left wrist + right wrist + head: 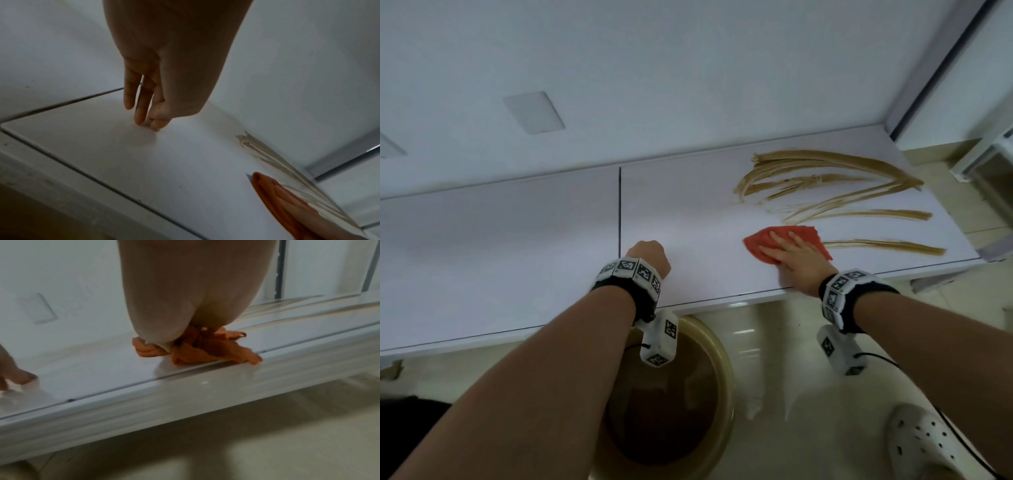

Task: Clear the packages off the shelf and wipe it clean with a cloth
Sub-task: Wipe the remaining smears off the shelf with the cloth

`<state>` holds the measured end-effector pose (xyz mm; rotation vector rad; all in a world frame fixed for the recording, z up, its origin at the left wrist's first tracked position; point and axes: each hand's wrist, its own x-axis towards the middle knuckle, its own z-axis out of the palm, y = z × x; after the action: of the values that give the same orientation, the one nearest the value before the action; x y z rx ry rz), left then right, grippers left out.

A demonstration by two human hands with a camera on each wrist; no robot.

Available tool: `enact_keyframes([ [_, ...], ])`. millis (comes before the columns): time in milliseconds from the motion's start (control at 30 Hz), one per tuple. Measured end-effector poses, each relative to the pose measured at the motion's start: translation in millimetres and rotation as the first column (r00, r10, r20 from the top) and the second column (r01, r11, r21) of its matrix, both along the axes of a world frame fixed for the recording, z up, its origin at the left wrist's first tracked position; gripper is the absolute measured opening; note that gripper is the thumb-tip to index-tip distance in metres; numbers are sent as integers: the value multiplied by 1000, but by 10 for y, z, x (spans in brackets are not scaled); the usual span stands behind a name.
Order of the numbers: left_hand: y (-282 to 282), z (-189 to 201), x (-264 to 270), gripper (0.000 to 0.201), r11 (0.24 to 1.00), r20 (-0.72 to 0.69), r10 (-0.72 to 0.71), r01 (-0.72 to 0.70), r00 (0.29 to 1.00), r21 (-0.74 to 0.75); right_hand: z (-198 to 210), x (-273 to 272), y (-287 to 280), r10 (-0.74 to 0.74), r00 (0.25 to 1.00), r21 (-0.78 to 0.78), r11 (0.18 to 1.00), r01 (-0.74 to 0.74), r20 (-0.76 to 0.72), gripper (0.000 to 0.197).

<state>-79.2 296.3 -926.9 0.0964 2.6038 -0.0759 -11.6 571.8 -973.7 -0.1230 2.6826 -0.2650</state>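
Observation:
The white shelf runs across the head view, with brown smeared streaks on its right part. My right hand lies flat with spread fingers on an orange-red cloth and presses it onto the shelf near the front edge, just left of the lowest streak. The right wrist view shows the cloth bunched under the palm at the shelf's lip. My left hand holds nothing; its fairly straight fingertips touch the bare shelf right of a dark seam. No packages are in view.
Below the shelf's front edge a yellowish basin holds brown water. A white clog stands on the pale floor at the lower right. A white wall backs the shelf, and a cabinet edge closes its right end.

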Motion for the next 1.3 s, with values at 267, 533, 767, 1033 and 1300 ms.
enact_keyframes([
  [267, 100, 98, -65, 28, 993, 91, -68, 76, 994, -89, 62, 71, -904, 254, 967, -9, 967, -254, 22, 70],
  [533, 526, 54, 15, 51, 980, -8, -145, 144, 989, 137, 118, 183, -38, 82, 996, 20, 996, -82, 30, 72],
  [767, 1060, -29, 108, 48, 929, 96, -368, 360, 925, 89, 102, 333, 515, -297, 955, 33, 955, 296, 30, 65],
  [1033, 1251, -5, 45, 30, 931, 63, -360, 363, 931, -37, 10, 218, -94, 72, 997, 15, 997, -72, 1, 64],
  [1300, 1205, -86, 48, 39, 918, 141, -385, 394, 912, -45, 47, 60, 428, -221, 975, -54, 973, 222, 30, 74],
])
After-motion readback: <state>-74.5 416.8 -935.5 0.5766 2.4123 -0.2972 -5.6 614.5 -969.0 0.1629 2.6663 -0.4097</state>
